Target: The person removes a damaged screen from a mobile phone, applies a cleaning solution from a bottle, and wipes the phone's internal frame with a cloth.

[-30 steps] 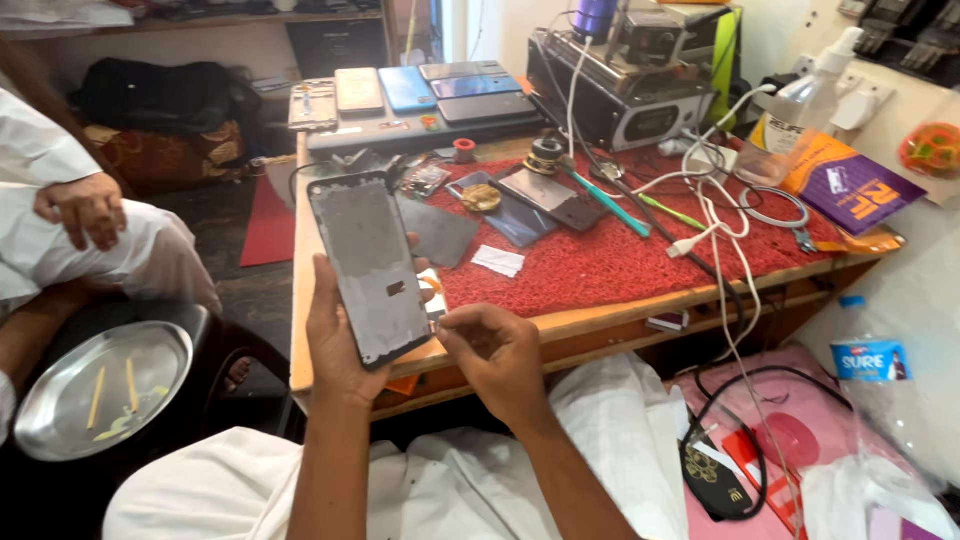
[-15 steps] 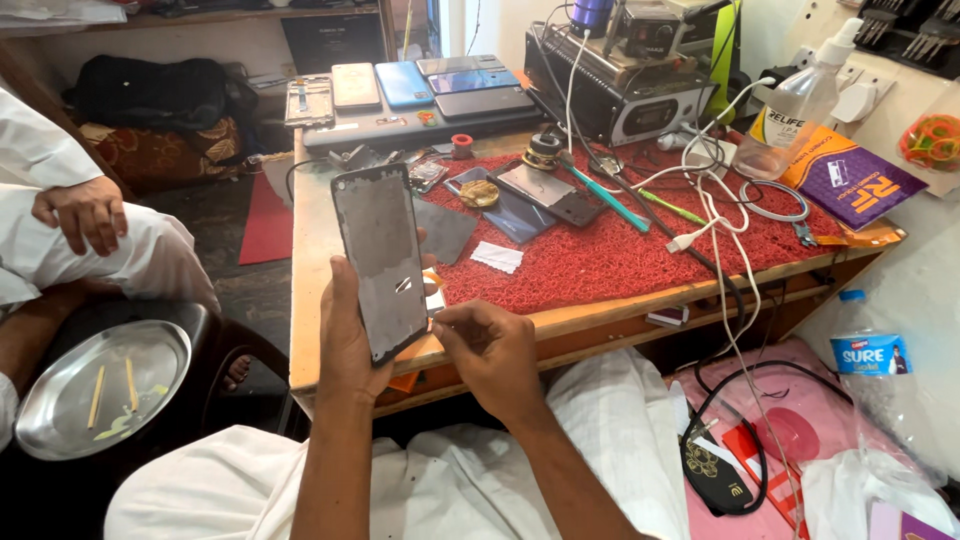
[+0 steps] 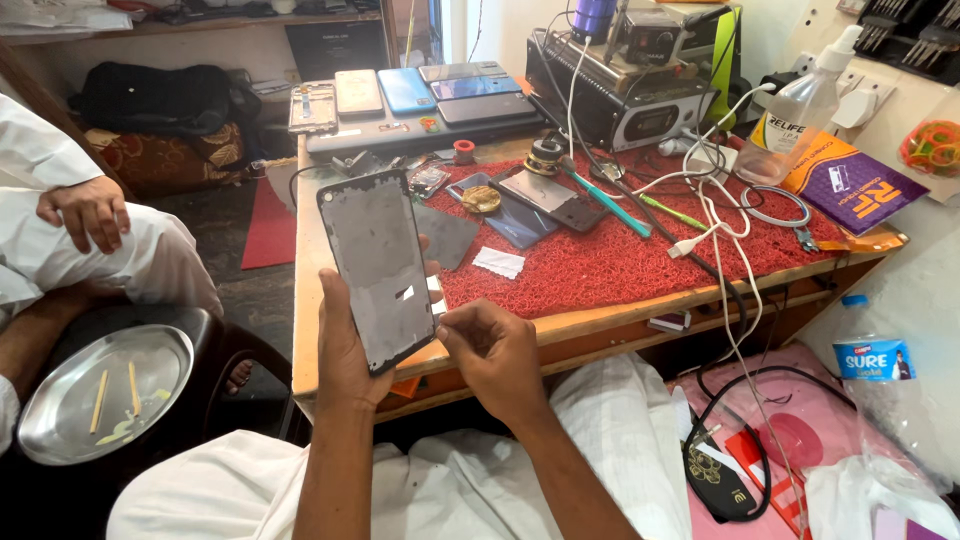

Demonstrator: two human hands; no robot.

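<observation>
Two hands at near edge of desk (image 3: 330, 370). Left hand (image 3: 345, 345) closed around grey phone panel (image 3: 378, 268), held upright, tilted, above desk's left near corner. Right hand (image 3: 492, 352) loosely curled just right of panel's lower end, fingertips pinched, holding nothing discernible. Panel bare, grey, patchy residue showing; looks stripped, cleaning seemingly unfinished. Other phone parts (image 3: 520, 205) lying farther off on red mat (image 3: 600, 260).

matt grey phone panel (image 3: 378, 265), rough red mat (image 3: 620, 255)
</observation>
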